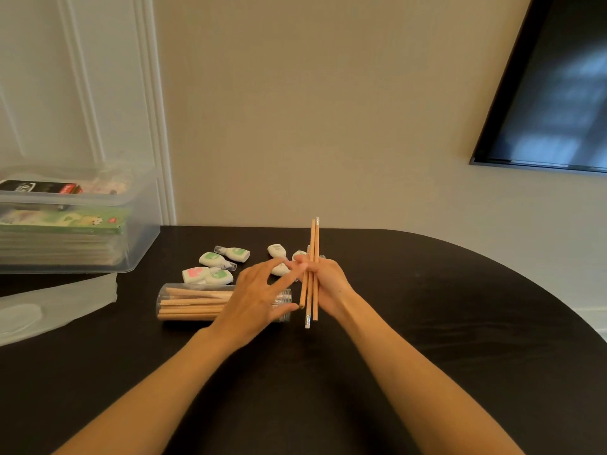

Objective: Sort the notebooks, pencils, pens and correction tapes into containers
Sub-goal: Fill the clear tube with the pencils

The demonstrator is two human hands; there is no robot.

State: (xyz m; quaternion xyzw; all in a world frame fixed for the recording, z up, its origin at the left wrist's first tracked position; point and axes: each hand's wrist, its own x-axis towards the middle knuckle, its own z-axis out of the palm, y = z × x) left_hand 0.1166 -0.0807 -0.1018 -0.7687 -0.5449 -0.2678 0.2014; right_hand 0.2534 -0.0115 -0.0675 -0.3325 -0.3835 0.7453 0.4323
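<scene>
Bare forearms (410, 372) reach over the black round-edged table (443, 307); the right hand (330, 284) grips three plain wooden pencils (313, 244) upright near the middle. Beside it the left hand (256, 297) spreads straight fingers over a clear plastic jar (184, 302) lying on its side with more pencils inside. Just beyond lie white correction tapes (213, 259). At far left a clear plastic bin (141, 231) holds stacked notebooks (62, 224)

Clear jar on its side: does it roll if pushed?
Likely rolls: the clear jar is round and lies sideways on the smooth table. Probably light, looks like thin plastic. The pencils inside could shift and slide toward its threaded end.
</scene>
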